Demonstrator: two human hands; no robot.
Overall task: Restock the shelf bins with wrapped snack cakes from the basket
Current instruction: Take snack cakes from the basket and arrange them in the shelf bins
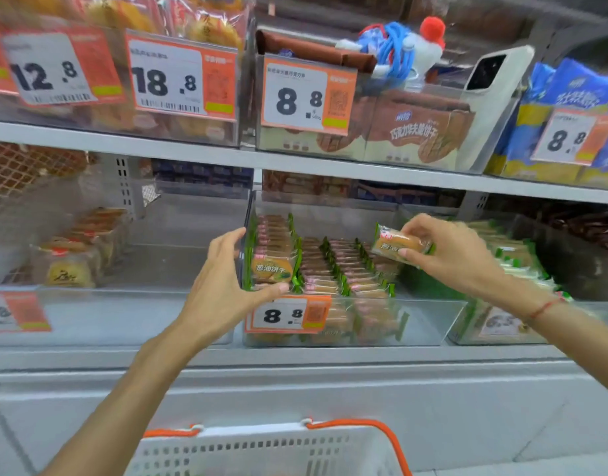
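A grey metal store shelving unit [192, 151] was recorded, with two shelves in view and a plain grey base panel below. On the upper shelf, clear bins carried price tags reading 12.8, 18.8, 8.8 and 8.8; a white phone [491, 97] was leaned at the right end of the bin of brown biscuit boxes [419, 132], and a blue-and-white soft toy with a red bobble [402, 46] was seen on top of that bin.

On the lower shelf, a clear plastic bin [416, 324] with an 8.8 price tag [287, 314] at its front left corner was noted. Green-edged wrapped snack cakes [316, 266] were stood in rows across its left and middle portions. A neighbouring bin at the left held a few yellow-labelled cakes [69, 266].

The left hand [223, 286] was held at the bin's left front corner, fingers against the left wall and thumb pressed on the front pack of the leftmost row; the pack was braced between thumb and fingers. The right hand [446, 252] was raised over the right portion of the bin, with one wrapped cake [397, 247] pinched between thumb and fingertips, tilted, above the rows. A red string bracelet [543, 309] was observed on the right wrist.

A white basket with orange handles [268, 448] was recorded at the bottom edge of the view, in front of the shelf; its contents could not be seen.
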